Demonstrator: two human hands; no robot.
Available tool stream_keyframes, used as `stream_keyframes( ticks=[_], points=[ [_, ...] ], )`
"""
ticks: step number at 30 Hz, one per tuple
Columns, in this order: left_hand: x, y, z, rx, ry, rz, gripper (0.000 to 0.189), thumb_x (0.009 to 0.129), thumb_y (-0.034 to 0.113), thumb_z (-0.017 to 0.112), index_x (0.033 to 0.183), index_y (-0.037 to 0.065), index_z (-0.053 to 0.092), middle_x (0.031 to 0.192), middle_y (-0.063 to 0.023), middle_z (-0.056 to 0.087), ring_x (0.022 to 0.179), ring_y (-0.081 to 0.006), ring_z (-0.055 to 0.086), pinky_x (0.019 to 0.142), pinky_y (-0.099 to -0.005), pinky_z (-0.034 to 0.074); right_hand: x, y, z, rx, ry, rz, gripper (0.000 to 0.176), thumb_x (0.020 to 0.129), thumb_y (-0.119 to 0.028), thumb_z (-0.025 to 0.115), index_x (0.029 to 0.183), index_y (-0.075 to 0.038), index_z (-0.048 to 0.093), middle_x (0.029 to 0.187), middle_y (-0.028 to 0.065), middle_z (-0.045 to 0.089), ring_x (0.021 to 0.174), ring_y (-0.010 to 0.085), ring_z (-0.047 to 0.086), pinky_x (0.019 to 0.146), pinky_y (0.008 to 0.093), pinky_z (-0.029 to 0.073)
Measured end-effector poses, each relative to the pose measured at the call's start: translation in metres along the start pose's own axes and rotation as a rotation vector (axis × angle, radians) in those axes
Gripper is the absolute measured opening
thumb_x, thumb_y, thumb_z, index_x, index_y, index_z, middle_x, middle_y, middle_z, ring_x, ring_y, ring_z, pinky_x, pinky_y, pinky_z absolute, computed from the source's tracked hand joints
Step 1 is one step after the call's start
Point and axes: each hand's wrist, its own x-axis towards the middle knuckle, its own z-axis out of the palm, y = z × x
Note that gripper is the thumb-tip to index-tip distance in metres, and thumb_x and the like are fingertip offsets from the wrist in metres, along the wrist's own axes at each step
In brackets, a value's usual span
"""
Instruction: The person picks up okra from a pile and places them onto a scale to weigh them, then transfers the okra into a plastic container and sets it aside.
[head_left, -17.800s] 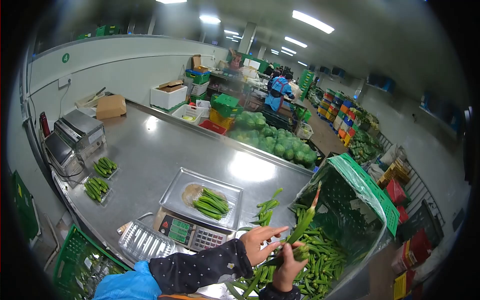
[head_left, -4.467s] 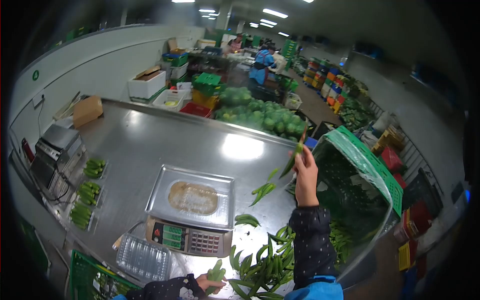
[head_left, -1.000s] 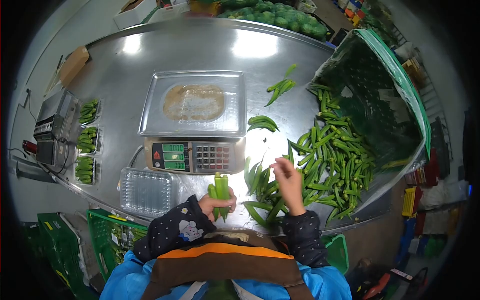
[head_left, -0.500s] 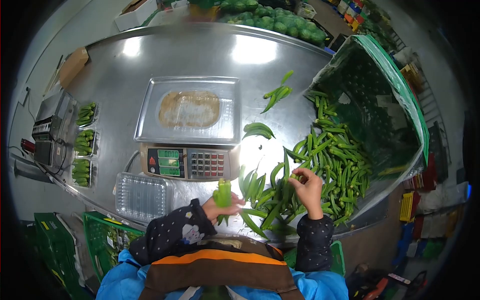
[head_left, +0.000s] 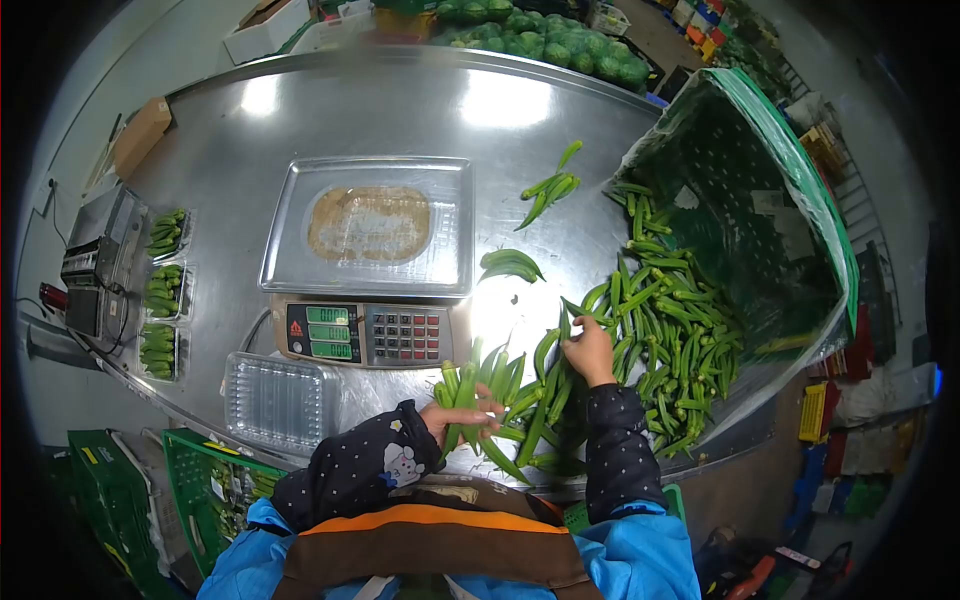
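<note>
My left hand [head_left: 438, 418] is closed around a small bunch of okra [head_left: 467, 388], stem ends up, in front of the scale. To the right, my right hand [head_left: 592, 356] pinches a long okra pod [head_left: 566, 322] at the near edge of the okra pile [head_left: 665, 325]; its fingertips partly cover the pod. Loose okra pods [head_left: 537, 418] lie between my two hands. Beyond them on the steel table [head_left: 380, 110] rest a few okra [head_left: 512, 264] and another small group [head_left: 550, 187].
A digital scale [head_left: 362, 332] with a metal tray [head_left: 283, 225] stands mid-table. Clear plastic trays [head_left: 275, 400] sit at its near left. Several okra-filled packs [head_left: 158, 350] line the left side beside a machine [head_left: 98, 250]. A plastic-lined green crate [head_left: 740, 190] opens onto the pile.
My right hand has moved up and left along the pile's edge, onto a pod. My left hand has shifted slightly right, with its okra bunch now fanned out more.
</note>
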Motion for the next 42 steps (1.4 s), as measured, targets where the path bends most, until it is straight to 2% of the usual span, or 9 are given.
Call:
stream_keyframes(
  ticks=[5, 9, 17, 20, 25, 29, 32, 37, 42],
  points=[
    [0.005, 0.007, 0.013, -0.003, 0.024, 0.099, 0.048, 0.08, 0.001, 0.061, 0.122, 0.007, 0.039, 0.119, -0.0153, 0.051, 0.107, -0.0274, 0.053, 0.088, -0.0397, 0.045, -0.031, -0.056, -0.047, 0.384, 0.311, 0.008, 0.03, 0.067, -0.004, 0.068, 0.094, -0.005, 0.057, 0.068, 0.0028, 0.062, 0.051, 0.009, 0.05, 0.048, 0.0238, 0.039],
    [0.008, 0.011, 0.019, -0.093, -0.04, 0.129, 0.052, 0.081, 0.002, 0.06, 0.127, 0.007, 0.037, 0.123, -0.014, 0.048, 0.114, -0.0271, 0.049, 0.094, -0.0407, 0.042, -0.072, -0.096, -0.059, 0.775, -0.39, -0.139, 0.016, 0.073, -0.006, 0.068, 0.088, -0.002, 0.065, 0.067, -0.0049, 0.06, 0.053, 0.0, 0.043, 0.047, 0.0183, 0.033],
    [-0.016, 0.006, -0.02, 0.168, 0.022, 0.114, 0.055, 0.073, -0.001, 0.064, 0.12, 0.008, 0.038, 0.091, -0.0085, 0.054, 0.09, -0.0267, 0.056, 0.08, -0.0429, 0.046, 0.024, -0.009, -0.048, 0.265, 0.406, -0.156, 0.012, 0.077, -0.015, 0.065, 0.081, -0.004, 0.065, 0.066, 0.0058, 0.062, 0.056, 0.0137, 0.057, 0.053, 0.0283, 0.044],
    [-0.032, -0.003, -0.027, 0.096, 0.068, 0.142, 0.054, 0.074, -0.002, 0.063, 0.121, 0.008, 0.038, 0.094, -0.0099, 0.054, 0.091, -0.027, 0.056, 0.081, -0.0428, 0.046, 0.045, 0.021, -0.074, 0.16, 0.34, 0.187, 0.019, 0.075, -0.024, 0.065, 0.084, -0.008, 0.061, 0.074, 0.01, 0.064, 0.071, 0.0294, 0.062, 0.062, 0.0386, 0.046],
    [-0.026, -0.008, -0.021, 0.064, 0.171, 0.11, 0.055, 0.076, -0.004, 0.06, 0.124, 0.009, 0.037, 0.107, -0.0126, 0.053, 0.099, -0.0293, 0.055, 0.086, -0.042, 0.046, 0.057, 0.032, -0.047, -0.05, 0.201, 0.144, 0.039, 0.069, -0.02, 0.072, 0.1, -0.006, 0.052, 0.073, 0.0128, 0.064, 0.071, 0.0343, 0.061, 0.064, 0.0427, 0.046],
    [-0.011, 0.006, -0.005, 0.064, 0.08, 0.124, 0.056, 0.078, -0.003, 0.059, 0.127, 0.01, 0.036, 0.117, -0.0144, 0.05, 0.105, -0.0305, 0.053, 0.089, -0.0425, 0.045, 0.031, 0.032, -0.036, 0.313, 0.325, 0.082, 0.037, 0.07, -0.009, 0.069, 0.102, -0.002, 0.051, 0.069, 0.0075, 0.062, 0.058, 0.0165, 0.058, 0.056, 0.0298, 0.045],
    [0.012, 0.01, 0.009, -0.037, 0.007, 0.066, 0.051, 0.08, 0.0, 0.058, 0.126, 0.008, 0.038, 0.124, -0.0152, 0.048, 0.11, -0.0298, 0.051, 0.093, -0.044, 0.043, -0.042, -0.029, -0.055, 1.091, 0.023, 0.167, 0.034, 0.076, 0.0, 0.064, 0.106, -0.003, 0.049, 0.07, 0.0015, 0.06, 0.059, 0.0055, 0.053, 0.053, 0.0179, 0.041],
    [0.04, 0.0, 0.019, -0.069, 0.057, 0.022, 0.037, 0.083, 0.008, 0.057, 0.118, 0.002, 0.047, 0.11, -0.014, 0.056, 0.102, -0.0267, 0.055, 0.089, -0.0423, 0.045, -0.099, -0.07, -0.068, 0.837, -0.508, -0.186, 0.01, 0.078, -0.004, 0.065, 0.088, -0.001, 0.063, 0.07, 0.0007, 0.062, 0.058, 0.0063, 0.056, 0.052, 0.0191, 0.043],
    [0.023, -0.003, 0.012, -0.227, 0.054, -0.197, 0.036, 0.076, 0.003, 0.061, 0.11, -0.004, 0.053, 0.093, -0.0149, 0.059, 0.086, -0.025, 0.06, 0.08, -0.0384, 0.047, 0.035, 0.01, -0.074, 0.354, 0.143, -0.196, 0.011, 0.08, -0.012, 0.062, 0.084, -0.003, 0.065, 0.075, 0.0097, 0.064, 0.063, 0.0202, 0.061, 0.058, 0.0309, 0.047]
  ],
)
